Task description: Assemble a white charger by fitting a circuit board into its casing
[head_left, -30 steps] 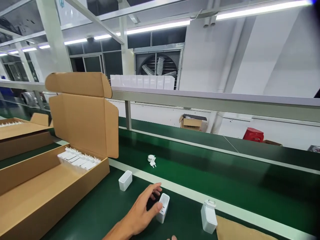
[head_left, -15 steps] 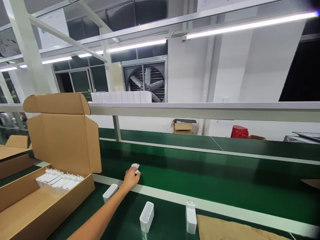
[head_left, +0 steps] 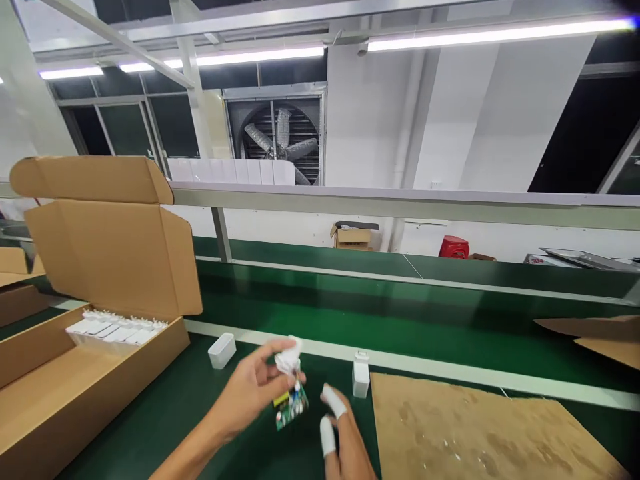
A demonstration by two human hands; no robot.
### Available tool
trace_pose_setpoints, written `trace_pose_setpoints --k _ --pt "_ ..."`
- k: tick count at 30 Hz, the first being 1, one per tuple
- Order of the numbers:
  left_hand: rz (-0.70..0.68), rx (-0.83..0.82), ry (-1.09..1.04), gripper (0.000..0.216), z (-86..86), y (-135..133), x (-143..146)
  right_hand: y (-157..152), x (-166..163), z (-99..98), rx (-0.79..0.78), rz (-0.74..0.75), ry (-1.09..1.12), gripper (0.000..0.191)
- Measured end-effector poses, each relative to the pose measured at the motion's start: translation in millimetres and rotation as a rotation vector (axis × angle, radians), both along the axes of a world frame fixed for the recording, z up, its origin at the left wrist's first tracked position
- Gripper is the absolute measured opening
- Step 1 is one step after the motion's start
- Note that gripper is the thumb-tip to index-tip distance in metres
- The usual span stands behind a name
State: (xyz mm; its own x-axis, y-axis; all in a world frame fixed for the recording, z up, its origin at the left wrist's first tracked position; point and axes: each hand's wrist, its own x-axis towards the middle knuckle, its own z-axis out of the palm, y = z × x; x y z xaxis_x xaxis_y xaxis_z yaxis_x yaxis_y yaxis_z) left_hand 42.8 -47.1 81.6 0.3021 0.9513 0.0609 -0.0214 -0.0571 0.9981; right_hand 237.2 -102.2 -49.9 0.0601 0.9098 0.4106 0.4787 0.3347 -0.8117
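My left hand (head_left: 257,380) is closed, fingers and thumb pinching a white plug head with a green circuit board (head_left: 291,407) hanging below it. My right hand (head_left: 345,440) is just right of the board, not touching it. Its thumb and a finger wear white finger covers and stand apart with nothing between them. A white open-topped plastic case (head_left: 223,351) stands on the dark green table left of my left hand. Beyond my right hand, a white plug adapter (head_left: 361,375) stands upright with its pins on top.
At left, an open cardboard box (head_left: 165,363) holds a row of white adapters (head_left: 115,328). A stained brown board (head_left: 450,427) lies at right. Past the pale edge strip runs a green conveyor belt (head_left: 400,333), with cardboard pieces (head_left: 600,330) at its right.
My left hand has come back from the belt with the plug head and circuit board. My right hand has entered from below. The view has tilted down. The middle white case is no longer visible.
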Motion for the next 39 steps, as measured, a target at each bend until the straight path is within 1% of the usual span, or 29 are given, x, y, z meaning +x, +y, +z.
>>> trace_pose_setpoints --k 2,3,4,5,6,7,8,9,10,11,12,14,15,16,17,19,21,23,24,25,28,29,31,33,36,38,39 --pt "-0.232 -0.043 0.119 0.051 -20.9 -20 10 0 7 4.7 -0.006 -0.020 0.081 0.046" --pt "-0.335 -0.005 0.216 0.044 -27.5 -27 13 0 12 7.8 -0.001 -0.021 0.098 0.047" --pt "-0.410 0.073 0.327 0.040 -30.3 -32 16 0 17 11.1 0.008 -0.018 0.091 0.049" --pt "-0.449 0.180 0.435 0.039 -29.2 -34 16 0 22 14.3 0.019 -0.014 0.070 0.051" --pt "-0.450 0.300 0.523 0.038 -24.8 -32 15 -2 27 17.5 0.032 -0.006 0.036 0.052" --pt "-0.412 0.417 0.578 0.037 -18.3 -27 12 -4 32 21.0 0.038 0.012 -0.007 0.053" --pt "-0.336 0.507 0.594 0.033 -11.1 -20 6 -8 38 25.2 0.036 0.044 -0.060 0.054" --pt "-0.244 0.564 0.585 0.031 -4.9 -10 -1 -13 43 30.6 0.030 0.101 -0.129 0.056" --pt "-0.165 0.588 0.575 0.032 -1.0 1 -9 -18 47 37.4 0.021 0.176 -0.209 0.059" --pt "-0.109 0.574 0.573 0.037 -0.4 13 -17 -25 51 45.7 0.008 0.260 -0.292 0.064" --pt "-0.083 0.531 0.570 0.047 -3.4 23 -25 -31 53 55.2 -0.013 0.351 -0.376 0.070" --pt "-0.106 0.408 0.544 0.077 -19.1 39 -37 -41 52 75.1 -0.072 0.518 -0.519 0.083" --pt "-0.128 0.359 0.527 0.089 -30.1 44 -41 -43 50 83.6 -0.103 0.588 -0.576 0.087" --pt "-0.148 0.324 0.509 0.096 -41.8 47 -43 -43 45 90.0 -0.125 0.641 -0.616 0.089" --pt "-0.157 0.303 0.496 0.098 -53.2 49 -43 -41 40 93.6 -0.130 0.679 -0.639 0.090" --pt "-0.155 0.278 0.478 0.093 -71.9 50 -42 -32 28 92.3 -0.094 0.714 -0.641 0.087" --pt "-0.141 0.256 0.466 0.087 -83.5 50 -41 -18 19 82.2 -0.039 0.662 -0.630 0.071" --pt "-0.126 0.241 0.458 0.084 -88.9 49 -43 -6 15 69.1 0.001 0.565 -0.651 0.052" --pt "-0.119 0.237 0.457 0.083 -90.2 48 -45 -1 16 62.9 0.014 0.516 -0.665 0.049" --pt "-0.113 0.234 0.457 0.083 -90.9 48 -47 2 17 57.5 0.022 0.474 -0.678 0.052" --pt "-0.108 0.234 0.470 0.080 -91.4 45 -50 3 27 47.0 -0.005 0.399 -0.707 0.075" --pt "-0.111 0.235 0.476 0.080 -91.2 45 -51 1 30 45.6 -0.024 0.381 -0.717 0.077" --pt "-0.122 0.237 0.491 0.078 -90.0 44 -51 -3 34 45.7 -0.038 0.363 -0.726 0.071" --pt "-0.132 0.235 0.504 0.078 -88.1 43 -50 -5 34 48.1 -0.002 0.365 -0.719 0.067" --pt "-0.133 0.233 0.520 0.077 -85.5 43 -50 -4 30 50.4 0.088 0.369 -0.695 0.067" --pt "-0.125 0.251 0.533 0.075 -84.8 43 -49 0 26 49.3 0.170 0.334 -0.658 0.063" --pt "-0.122 0.271 0.539 0.074 -84.8 42 -48 1 25 48.2 0.235 0.295 -0.626 0.060"
